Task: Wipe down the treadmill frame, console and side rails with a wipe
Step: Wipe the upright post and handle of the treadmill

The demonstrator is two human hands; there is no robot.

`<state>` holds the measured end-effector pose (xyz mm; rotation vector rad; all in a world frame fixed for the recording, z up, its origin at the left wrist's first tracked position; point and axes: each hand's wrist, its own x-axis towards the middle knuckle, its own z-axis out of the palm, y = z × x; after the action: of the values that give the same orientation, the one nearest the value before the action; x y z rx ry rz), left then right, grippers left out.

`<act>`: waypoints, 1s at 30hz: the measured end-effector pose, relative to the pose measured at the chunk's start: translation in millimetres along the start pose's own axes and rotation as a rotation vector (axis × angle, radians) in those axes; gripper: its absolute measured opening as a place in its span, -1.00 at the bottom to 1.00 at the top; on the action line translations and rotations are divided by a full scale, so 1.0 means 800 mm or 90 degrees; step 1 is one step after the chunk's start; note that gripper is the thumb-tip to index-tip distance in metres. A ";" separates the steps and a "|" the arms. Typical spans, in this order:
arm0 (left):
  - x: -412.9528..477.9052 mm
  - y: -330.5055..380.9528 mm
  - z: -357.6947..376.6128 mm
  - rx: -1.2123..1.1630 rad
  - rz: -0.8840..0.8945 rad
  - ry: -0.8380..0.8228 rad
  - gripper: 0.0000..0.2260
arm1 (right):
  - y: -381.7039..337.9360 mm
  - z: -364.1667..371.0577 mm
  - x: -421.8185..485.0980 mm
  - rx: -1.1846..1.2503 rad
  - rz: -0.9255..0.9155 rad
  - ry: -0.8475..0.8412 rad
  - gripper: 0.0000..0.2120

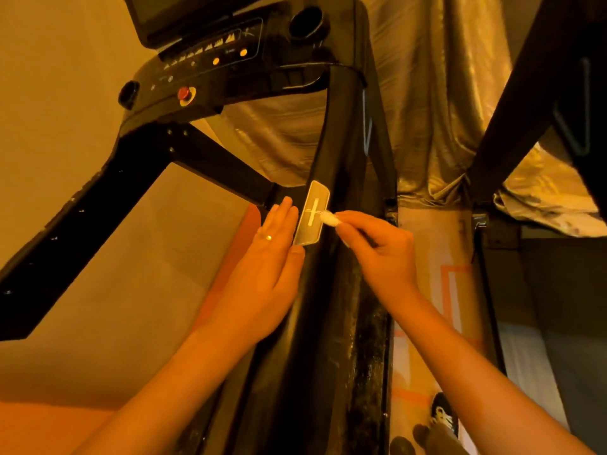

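amber light fills a room with a plain tan wall [49, 60] and a shiny draped cloth [437, 93] behind the treadmill. the grip of the right hand [377, 247] is closed to a pinch: thumb and fingertips hold a small white wipe [329, 219], wadded into a ball, and the wad touches the right edge of a silver plate [312, 213] marked with a plus sign. that plate sits on top of the black side rail [341, 142], about midway along its visible length. the left hand [276, 244] has a loose, flat grip that holds nothing; its straight fingers lie against the rail's left edge, just beside the plate, thumb near the plate's lower corner, a ring [268, 238] on one finger. a black cross brace [213, 159] meets the rail just beyond the left fingertips. at the rail's far end is the console [230, 60], with small lit buttons, a red knob [184, 92] at its near left edge, a round cup holder [305, 23] at its right and a dark screen [184, 11] above. right of the rail, well apart, stands another dark frame [525, 93]. a dark shoe [443, 415] shows on the floor near the rail's lower right edge.
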<state>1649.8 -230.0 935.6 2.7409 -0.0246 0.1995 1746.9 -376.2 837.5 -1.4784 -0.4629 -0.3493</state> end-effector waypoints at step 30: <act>0.317 0.001 0.053 0.144 -0.039 -0.098 -0.44 | 0.212 0.020 0.412 0.037 0.117 0.131 -0.82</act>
<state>1906.6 -244.2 933.0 2.9721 0.0424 -0.0280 2114.8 -330.0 856.2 -1.3990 -0.1696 -0.3353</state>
